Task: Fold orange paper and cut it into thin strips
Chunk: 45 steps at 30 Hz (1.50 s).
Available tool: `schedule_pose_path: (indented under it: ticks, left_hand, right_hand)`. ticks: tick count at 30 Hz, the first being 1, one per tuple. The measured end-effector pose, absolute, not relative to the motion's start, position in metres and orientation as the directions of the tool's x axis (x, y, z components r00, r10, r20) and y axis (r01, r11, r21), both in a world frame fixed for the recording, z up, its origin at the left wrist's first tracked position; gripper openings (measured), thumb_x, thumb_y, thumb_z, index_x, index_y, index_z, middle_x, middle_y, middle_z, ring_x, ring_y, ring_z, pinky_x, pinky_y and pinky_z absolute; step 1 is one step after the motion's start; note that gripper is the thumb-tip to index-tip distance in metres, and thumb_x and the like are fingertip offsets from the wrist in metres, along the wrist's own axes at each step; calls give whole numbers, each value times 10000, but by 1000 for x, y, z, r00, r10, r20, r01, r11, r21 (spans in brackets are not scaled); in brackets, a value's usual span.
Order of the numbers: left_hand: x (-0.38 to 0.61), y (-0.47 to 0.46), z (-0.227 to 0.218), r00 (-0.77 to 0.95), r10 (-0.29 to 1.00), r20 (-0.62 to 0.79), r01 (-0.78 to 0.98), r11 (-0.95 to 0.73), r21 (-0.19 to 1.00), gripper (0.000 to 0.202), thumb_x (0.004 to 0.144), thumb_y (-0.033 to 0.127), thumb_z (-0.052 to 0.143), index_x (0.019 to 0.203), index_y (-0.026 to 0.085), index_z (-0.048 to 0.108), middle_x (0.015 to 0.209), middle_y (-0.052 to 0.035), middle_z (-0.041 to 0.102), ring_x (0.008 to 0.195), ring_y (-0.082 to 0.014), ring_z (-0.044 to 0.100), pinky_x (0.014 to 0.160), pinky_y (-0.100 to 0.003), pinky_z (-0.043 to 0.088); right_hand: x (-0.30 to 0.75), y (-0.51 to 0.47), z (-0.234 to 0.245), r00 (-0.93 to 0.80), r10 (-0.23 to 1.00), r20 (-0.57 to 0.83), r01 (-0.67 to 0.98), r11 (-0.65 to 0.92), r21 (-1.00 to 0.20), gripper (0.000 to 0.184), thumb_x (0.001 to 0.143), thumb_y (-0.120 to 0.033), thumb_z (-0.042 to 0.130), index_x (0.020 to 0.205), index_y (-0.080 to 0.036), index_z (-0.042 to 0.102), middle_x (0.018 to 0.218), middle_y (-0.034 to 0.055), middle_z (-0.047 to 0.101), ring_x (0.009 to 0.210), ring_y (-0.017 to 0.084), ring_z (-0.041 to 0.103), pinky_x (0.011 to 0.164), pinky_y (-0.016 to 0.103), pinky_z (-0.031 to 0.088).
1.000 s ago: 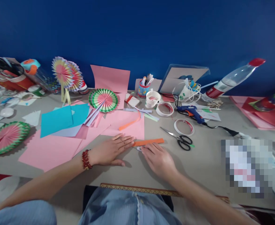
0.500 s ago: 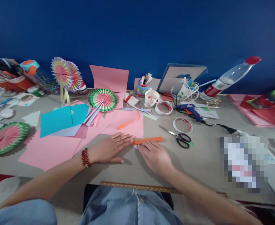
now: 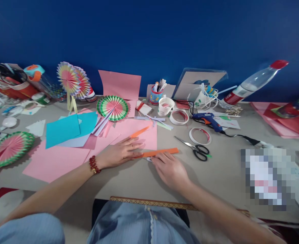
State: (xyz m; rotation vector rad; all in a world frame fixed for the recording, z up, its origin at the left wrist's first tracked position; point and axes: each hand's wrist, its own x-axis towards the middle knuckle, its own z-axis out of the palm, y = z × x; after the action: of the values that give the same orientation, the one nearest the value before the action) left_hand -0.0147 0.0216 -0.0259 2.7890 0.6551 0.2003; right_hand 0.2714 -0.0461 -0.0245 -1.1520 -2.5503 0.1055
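Note:
An orange paper strip (image 3: pixel 166 152) lies across the grey table between my hands. My left hand (image 3: pixel 120 151) rests at the strip's left end, palm down, fingers stretched out and a little apart. Just beyond those fingers lies a second orange strip (image 3: pixel 139 131) on pink paper (image 3: pixel 149 142). My right hand (image 3: pixel 170 169) is closed at the near edge of the first strip, fingers curled. From under its fingertips peeks a small whitish object (image 3: pixel 148 159), mostly hidden, whose kind I cannot make out. Black-handled scissors (image 3: pixel 199 151) lie to the right of the strip.
Rolls of tape (image 3: pixel 200 136), a blue glue gun (image 3: pixel 207 119) with its cable, and a paper cup (image 3: pixel 165 106) stand or lie farther back. Green-edged paper fans (image 3: pixel 112 107), blue sheets (image 3: pixel 62 131) and pink sheets occupy the left. A plastic bottle (image 3: pixel 253 84) leans at back right.
My left hand has moved slightly left along the orange strip, its thumb now tucked from sight. The second orange strip has shifted and looks straighter. My right hand stays nearly in place.

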Motion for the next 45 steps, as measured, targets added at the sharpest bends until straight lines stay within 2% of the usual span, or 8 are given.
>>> schedule_pose_path:
  ticks: [22, 33, 45]
  left_hand:
    - [-14, 20, -23, 887, 456, 71, 421, -862, 282, 454, 1075, 289, 432, 1520, 379, 419, 1671, -20, 199, 1554, -246, 156, 1250, -501, 203]
    - [-15, 20, -22, 888, 458, 25, 438, -863, 253, 496, 1078, 267, 411, 1548, 414, 345, 1683, -3, 140, 1559, -243, 128, 1251, -518, 178]
    - [-17, 18, -16, 885, 466, 2, 445, -848, 289, 538, 1073, 262, 416, 1560, 448, 286, 1685, 6, 101, 1554, -273, 149, 1244, -543, 166]
  right_hand:
    - [261, -46, -26, -638, 716, 282, 698, 693, -180, 206, 970, -122, 509, 1055, -169, 691, 939, 74, 669, 881, 224, 565, 808, 340, 478]
    - [251, -45, -32, -648, 710, 276, 693, 699, -173, 191, 956, -115, 537, 1063, -169, 685, 965, 74, 678, 898, 225, 567, 797, 343, 474]
    - [249, -46, -30, -658, 700, 276, 674, 712, -198, 208, 942, -101, 547, 1092, -165, 677, 982, 82, 685, 908, 226, 574, 794, 347, 484]
